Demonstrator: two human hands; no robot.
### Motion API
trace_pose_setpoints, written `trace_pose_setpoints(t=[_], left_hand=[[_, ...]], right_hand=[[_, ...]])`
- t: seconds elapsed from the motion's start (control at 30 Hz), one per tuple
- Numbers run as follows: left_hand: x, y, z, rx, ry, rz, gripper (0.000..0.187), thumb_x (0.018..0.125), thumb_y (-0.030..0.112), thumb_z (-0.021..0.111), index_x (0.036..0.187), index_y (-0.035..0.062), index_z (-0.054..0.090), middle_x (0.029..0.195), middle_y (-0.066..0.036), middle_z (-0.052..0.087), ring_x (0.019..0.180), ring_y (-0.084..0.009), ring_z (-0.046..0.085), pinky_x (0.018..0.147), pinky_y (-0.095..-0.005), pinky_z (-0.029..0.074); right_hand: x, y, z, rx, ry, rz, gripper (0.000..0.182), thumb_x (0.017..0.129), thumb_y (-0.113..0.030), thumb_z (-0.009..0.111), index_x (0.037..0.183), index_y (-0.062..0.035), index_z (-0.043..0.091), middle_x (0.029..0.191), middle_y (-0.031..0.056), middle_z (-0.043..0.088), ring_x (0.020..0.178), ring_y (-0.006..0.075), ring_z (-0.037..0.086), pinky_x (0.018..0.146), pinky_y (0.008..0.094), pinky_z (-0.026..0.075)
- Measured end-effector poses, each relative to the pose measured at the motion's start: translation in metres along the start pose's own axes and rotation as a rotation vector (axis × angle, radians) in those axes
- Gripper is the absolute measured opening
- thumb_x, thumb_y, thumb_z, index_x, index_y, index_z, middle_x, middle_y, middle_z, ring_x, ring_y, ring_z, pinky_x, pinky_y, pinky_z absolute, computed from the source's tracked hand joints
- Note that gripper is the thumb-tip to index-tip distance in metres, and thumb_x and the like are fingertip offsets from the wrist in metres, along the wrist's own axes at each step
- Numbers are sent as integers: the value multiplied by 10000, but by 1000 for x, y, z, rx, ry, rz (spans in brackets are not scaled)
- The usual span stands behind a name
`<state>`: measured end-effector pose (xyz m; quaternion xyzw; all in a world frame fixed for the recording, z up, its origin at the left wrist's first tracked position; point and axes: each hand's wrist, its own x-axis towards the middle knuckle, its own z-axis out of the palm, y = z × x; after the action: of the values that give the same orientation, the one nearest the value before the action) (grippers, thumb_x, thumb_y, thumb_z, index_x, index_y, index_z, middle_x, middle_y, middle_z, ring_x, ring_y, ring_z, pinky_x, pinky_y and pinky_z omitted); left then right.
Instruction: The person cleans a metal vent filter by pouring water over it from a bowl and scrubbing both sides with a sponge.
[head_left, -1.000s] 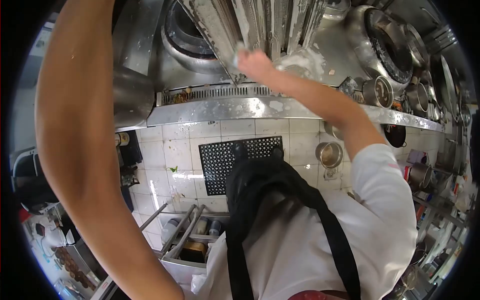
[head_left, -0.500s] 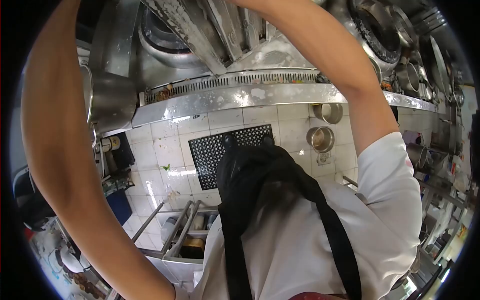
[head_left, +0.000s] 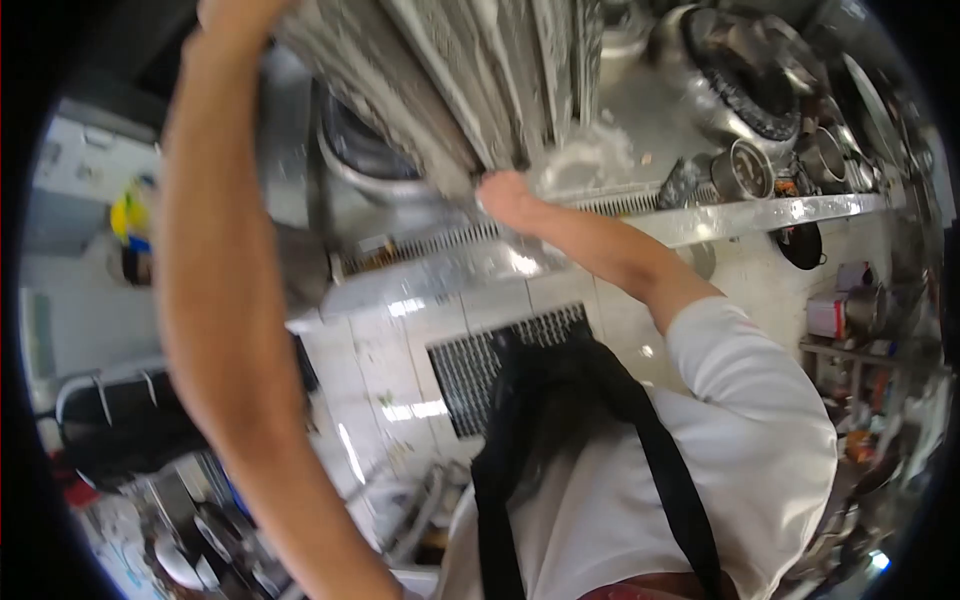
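A large ridged metal panel (head_left: 440, 80), streaked with whitish suds, stands tilted over the steel cooking range. My right hand (head_left: 508, 200) is closed around its lower edge, just above the slotted drain. My left hand (head_left: 240, 14) is raised to the panel's upper left side at the top of the view; its fingers are cut off by the frame edge, so its grip is hidden. Behind the panel's lower left part sits a round burner ring (head_left: 365, 150). Foam lies on the steel surface (head_left: 590, 160) right of the panel.
The range's front ledge (head_left: 450, 268) crosses the view. A second burner (head_left: 740, 80), a metal pot (head_left: 742, 170) and other pans stand at the right. A black perforated mat (head_left: 465, 385) lies on the tiled floor. A metal rack (head_left: 425, 510) stands lower left of my body.
My right hand has come down into view onto the panel's lower edge. The left arm has shifted right, its hand now partly visible. The view has turned and the panel shows larger.
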<state>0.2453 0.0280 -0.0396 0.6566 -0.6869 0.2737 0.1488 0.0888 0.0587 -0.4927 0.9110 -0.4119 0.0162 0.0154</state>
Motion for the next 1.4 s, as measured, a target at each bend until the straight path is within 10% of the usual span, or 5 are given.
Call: trace_pose_setpoints(t=[0.27, 0.53, 0.9, 1.13, 1.4], left_hand=[[9, -17, -7, -240, -103, 105, 576, 1002, 592, 303, 1345, 238, 600, 1235, -172, 661, 1169, -427, 586, 999, -519, 443], [-6, -28, -11, -209, -67, 136, 692, 925, 693, 443, 1290, 133, 623, 1205, -195, 670, 1175, -402, 588, 984, -481, 455], [65, 97, -7, -160, -158, 23, 769, 942, 712, 370, 1211, 45, 642, 1195, -257, 654, 1177, -433, 577, 984, -503, 444], [138, 193, 3, -102, -228, -77, 817, 877, 772, 426, 1203, 59, 659, 1198, -240, 662, 1190, -420, 577, 1009, -494, 431], [144, 237, -35, -95, -216, -93, 788, 720, 786, 662, 986, 45, 709, 840, -174, 713, 905, -362, 686, 833, -447, 513]], right_hand=[[51, -7, -358, -97, 971, -41, 311, 846, -128, 568, 1131, -18, 630, 902, 118, 635, 661, 265, 672, 525, 393, 536], [-75, 8, -15, 127, 25, 328, 141, 805, -112, 613, 841, -65, 741, 800, 107, 692, 825, 315, 718, 693, 448, 581], [-47, 280, -219, 1003, 1308, 562, 480, 825, -248, 671, 1197, 22, 532, 1156, 195, 554, 1101, 298, 540, 970, 413, 432], [28, 319, -376, 1098, 1044, -280, 657, 887, -307, 713, 1387, -6, 410, 1344, 224, 490, 1247, 346, 504, 1050, 415, 410], [-22, 340, -86, 1201, 487, -20, 684, 916, -218, 674, 1486, -35, 344, 1442, 185, 434, 1379, 313, 391, 1159, 443, 299]])
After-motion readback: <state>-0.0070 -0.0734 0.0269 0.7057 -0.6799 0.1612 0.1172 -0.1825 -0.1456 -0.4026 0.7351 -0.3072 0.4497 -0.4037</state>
